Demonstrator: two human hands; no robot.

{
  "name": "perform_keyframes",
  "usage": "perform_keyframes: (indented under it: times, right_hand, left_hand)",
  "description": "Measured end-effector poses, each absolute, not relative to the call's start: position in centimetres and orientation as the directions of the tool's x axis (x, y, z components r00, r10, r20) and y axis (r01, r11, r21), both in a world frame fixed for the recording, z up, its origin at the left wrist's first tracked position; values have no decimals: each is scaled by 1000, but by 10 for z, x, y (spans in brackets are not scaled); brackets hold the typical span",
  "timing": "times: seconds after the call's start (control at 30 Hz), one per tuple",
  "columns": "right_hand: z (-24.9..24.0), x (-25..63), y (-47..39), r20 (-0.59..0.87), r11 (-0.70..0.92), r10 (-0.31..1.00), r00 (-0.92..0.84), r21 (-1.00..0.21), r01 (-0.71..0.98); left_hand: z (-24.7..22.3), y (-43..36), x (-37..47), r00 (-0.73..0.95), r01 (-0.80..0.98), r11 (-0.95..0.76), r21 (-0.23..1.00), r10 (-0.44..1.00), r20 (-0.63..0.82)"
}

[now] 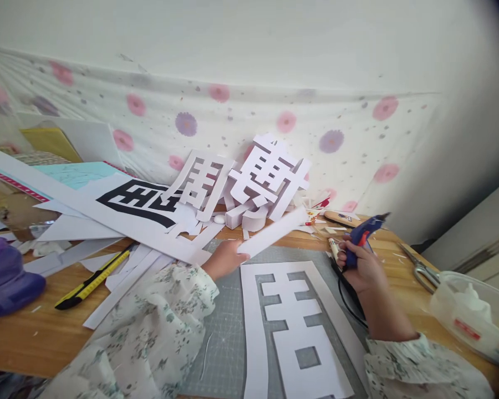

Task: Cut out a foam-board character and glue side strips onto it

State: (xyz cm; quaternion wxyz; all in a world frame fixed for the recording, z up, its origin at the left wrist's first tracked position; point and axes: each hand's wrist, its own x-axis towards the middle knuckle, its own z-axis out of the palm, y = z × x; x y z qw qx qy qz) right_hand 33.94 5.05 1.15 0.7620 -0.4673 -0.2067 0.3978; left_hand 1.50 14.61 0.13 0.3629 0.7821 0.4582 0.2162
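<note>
My left hand (225, 259) pinches one end of a white foam board strip (274, 234), which slants up to the right above the cutting mat (221, 338). In my right hand (365, 270) is a blue hot glue gun (366, 231) with a red trigger, its nozzle pointing up and right; a black cord hangs below it. Between my hands a flat white cut-out character (293, 296) lies on the mat. Behind it, white raised characters (270, 177) lean near the curtain, one grey-edged (202, 183) on the left.
A yellow utility knife (95, 277) lies left among white offcuts, beside a sheet printed with a black character (139, 202). Scissors (422, 271) and a clear plastic tub (476, 310) stand right. A purple object (8, 277) sits at the left edge. A flowered curtain (241, 119) hangs behind.
</note>
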Motion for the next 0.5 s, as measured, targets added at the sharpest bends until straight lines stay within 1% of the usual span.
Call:
perform_keyframes:
  times: [0.07, 0.1, 0.17, 0.3, 0.4, 0.5]
  right_hand:
    - [5, 335, 52, -52, 248, 772, 633, -893, -376]
    - [4, 332, 52, -45, 251, 766, 642, -897, -363]
    - [4, 326, 50, -27, 263, 771, 636, -896, -357]
    - [10, 311, 44, -10, 262, 817, 576, -884, -387]
    - [16, 301, 38, 3, 259, 855, 518, -869, -423]
    - [20, 294, 33, 54, 291, 877, 477, -850, -440]
  left_hand:
    - [3, 139, 11, 479, 414, -199, 888, 878, -26]
    - [4, 134, 10, 484, 336, -142, 931, 874, -42]
    - [4, 125, 9, 509, 198, -45, 979, 859, -63]
    - [3, 114, 14, 546, 32, 107, 994, 831, -107]
    - [4, 111, 17, 559, -30, 176, 984, 819, -130]
    - [5, 109, 20, 571, -61, 215, 975, 809, -142]
